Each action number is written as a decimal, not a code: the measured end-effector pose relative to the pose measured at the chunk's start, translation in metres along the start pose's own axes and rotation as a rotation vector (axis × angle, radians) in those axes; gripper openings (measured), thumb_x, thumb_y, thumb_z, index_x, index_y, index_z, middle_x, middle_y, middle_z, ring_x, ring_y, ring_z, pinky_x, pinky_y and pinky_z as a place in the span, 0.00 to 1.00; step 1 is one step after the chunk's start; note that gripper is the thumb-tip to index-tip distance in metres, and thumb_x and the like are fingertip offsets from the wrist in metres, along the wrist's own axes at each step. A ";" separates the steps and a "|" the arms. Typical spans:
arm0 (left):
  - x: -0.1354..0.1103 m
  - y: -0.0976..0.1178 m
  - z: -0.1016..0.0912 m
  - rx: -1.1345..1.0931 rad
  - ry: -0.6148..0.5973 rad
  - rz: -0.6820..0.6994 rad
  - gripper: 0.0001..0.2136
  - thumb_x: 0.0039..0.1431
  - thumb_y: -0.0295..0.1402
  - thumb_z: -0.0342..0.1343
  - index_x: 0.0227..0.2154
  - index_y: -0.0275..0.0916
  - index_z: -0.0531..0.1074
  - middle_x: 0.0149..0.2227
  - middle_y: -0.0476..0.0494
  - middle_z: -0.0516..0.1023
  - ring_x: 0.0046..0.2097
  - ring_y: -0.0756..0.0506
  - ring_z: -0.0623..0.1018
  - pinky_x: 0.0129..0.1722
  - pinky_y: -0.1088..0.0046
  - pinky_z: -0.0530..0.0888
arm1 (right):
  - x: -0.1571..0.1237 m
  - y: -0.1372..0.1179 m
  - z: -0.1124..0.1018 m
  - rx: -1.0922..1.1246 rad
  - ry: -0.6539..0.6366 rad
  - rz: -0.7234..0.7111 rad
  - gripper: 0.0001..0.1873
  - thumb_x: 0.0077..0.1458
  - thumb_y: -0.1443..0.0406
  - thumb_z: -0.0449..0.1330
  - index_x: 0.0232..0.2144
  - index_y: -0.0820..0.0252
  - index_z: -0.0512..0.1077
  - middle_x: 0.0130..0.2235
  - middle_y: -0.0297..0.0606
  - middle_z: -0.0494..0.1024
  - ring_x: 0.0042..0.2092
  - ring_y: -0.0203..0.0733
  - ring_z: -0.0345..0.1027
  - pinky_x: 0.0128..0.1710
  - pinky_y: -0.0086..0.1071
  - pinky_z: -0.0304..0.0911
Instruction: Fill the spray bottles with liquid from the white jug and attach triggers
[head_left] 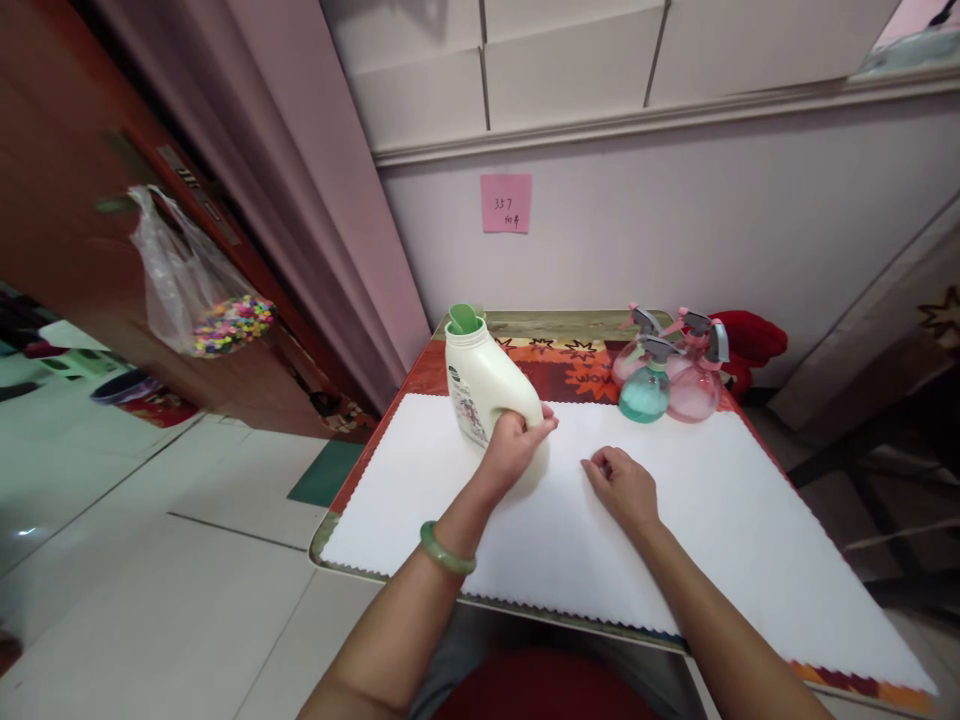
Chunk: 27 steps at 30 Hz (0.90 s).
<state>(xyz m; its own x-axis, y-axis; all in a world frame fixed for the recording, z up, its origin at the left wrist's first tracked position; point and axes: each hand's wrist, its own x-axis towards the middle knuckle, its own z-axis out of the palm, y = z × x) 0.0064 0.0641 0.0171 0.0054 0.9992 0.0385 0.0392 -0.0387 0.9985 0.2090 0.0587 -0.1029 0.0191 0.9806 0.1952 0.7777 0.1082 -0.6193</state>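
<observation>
A cream-coloured detergent jug (pixel 472 370) with a printed label and a green pour spout (pixel 465 319) is at the left part of the table, its neck uncapped. My left hand (pixel 517 445), with a green bangle on the wrist, is wrapped round the jug's handle. Whether the jug's base touches the table I cannot tell. My right hand (pixel 619 485) is over the white mat (pixel 585 550) to the right of the jug, fingers curled; what they hold, if anything, is hidden.
Several spray bottles, among them a teal one (pixel 643 397) and a pink one (pixel 694 390), stand together at the back right. Behind them is a red object (pixel 750 340). A pink note (pixel 506 204) sticks to the wall. Left, a plastic bag (pixel 202 290) hangs from a door.
</observation>
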 end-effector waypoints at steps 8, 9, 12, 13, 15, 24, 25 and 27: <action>0.064 -0.039 0.059 0.166 0.379 0.125 0.10 0.62 0.36 0.60 0.41 0.35 0.77 0.43 0.38 0.80 0.47 0.42 0.79 0.53 0.59 0.73 | 0.003 0.001 0.001 0.016 0.013 -0.002 0.15 0.59 0.53 0.57 0.27 0.56 0.68 0.29 0.32 0.74 0.28 0.37 0.62 0.30 0.30 0.49; 0.067 -0.044 0.064 0.188 0.389 0.128 0.11 0.63 0.37 0.60 0.44 0.36 0.76 0.46 0.38 0.79 0.48 0.42 0.79 0.52 0.57 0.74 | 0.003 0.001 0.001 0.020 0.015 -0.006 0.15 0.59 0.53 0.57 0.27 0.56 0.68 0.29 0.32 0.74 0.28 0.37 0.62 0.30 0.30 0.49; 0.074 -0.052 0.071 0.240 0.383 0.143 0.16 0.65 0.41 0.58 0.52 0.39 0.72 0.53 0.39 0.75 0.50 0.42 0.78 0.49 0.55 0.77 | 0.005 0.001 0.002 0.037 0.024 -0.014 0.15 0.59 0.54 0.58 0.27 0.56 0.69 0.29 0.33 0.74 0.28 0.37 0.62 0.30 0.31 0.48; 0.076 -0.053 0.071 0.252 0.376 0.150 0.17 0.65 0.41 0.58 0.53 0.39 0.72 0.54 0.38 0.75 0.50 0.41 0.77 0.48 0.55 0.77 | 0.006 0.000 0.002 0.045 0.031 -0.017 0.15 0.59 0.54 0.58 0.27 0.56 0.69 0.29 0.33 0.74 0.29 0.37 0.62 0.30 0.31 0.48; 0.081 -0.053 0.069 0.272 0.367 0.164 0.18 0.65 0.41 0.58 0.53 0.39 0.71 0.54 0.38 0.75 0.49 0.42 0.78 0.48 0.56 0.78 | 0.006 -0.001 0.003 0.068 0.049 -0.019 0.14 0.58 0.54 0.59 0.26 0.56 0.70 0.29 0.33 0.74 0.29 0.37 0.63 0.30 0.31 0.49; 0.062 -0.039 0.066 0.322 0.333 0.236 0.26 0.55 0.41 0.64 0.54 0.33 0.70 0.55 0.27 0.75 0.61 0.32 0.72 0.62 0.50 0.66 | 0.021 0.009 -0.003 0.291 0.401 0.085 0.24 0.62 0.50 0.56 0.53 0.59 0.65 0.49 0.46 0.77 0.38 0.41 0.73 0.39 0.34 0.68; 0.049 -0.039 0.067 0.328 0.321 0.247 0.31 0.53 0.41 0.65 0.57 0.33 0.67 0.59 0.25 0.72 0.64 0.31 0.69 0.64 0.49 0.63 | 0.029 0.013 -0.007 0.316 0.487 0.112 0.29 0.61 0.49 0.57 0.56 0.60 0.62 0.53 0.50 0.75 0.43 0.44 0.74 0.42 0.37 0.69; 0.016 -0.045 0.067 0.340 0.293 0.263 0.37 0.52 0.40 0.65 0.63 0.32 0.61 0.66 0.23 0.64 0.69 0.31 0.63 0.67 0.50 0.59 | 0.048 0.020 -0.017 0.347 0.640 0.142 0.36 0.56 0.47 0.61 0.58 0.62 0.60 0.56 0.55 0.72 0.52 0.50 0.71 0.49 0.42 0.68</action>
<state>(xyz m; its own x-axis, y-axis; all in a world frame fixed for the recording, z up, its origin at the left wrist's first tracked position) 0.0713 0.0816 -0.0302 -0.2196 0.9127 0.3445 0.3968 -0.2391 0.8862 0.2363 0.1055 -0.0930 0.5502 0.7131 0.4345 0.4989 0.1366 -0.8558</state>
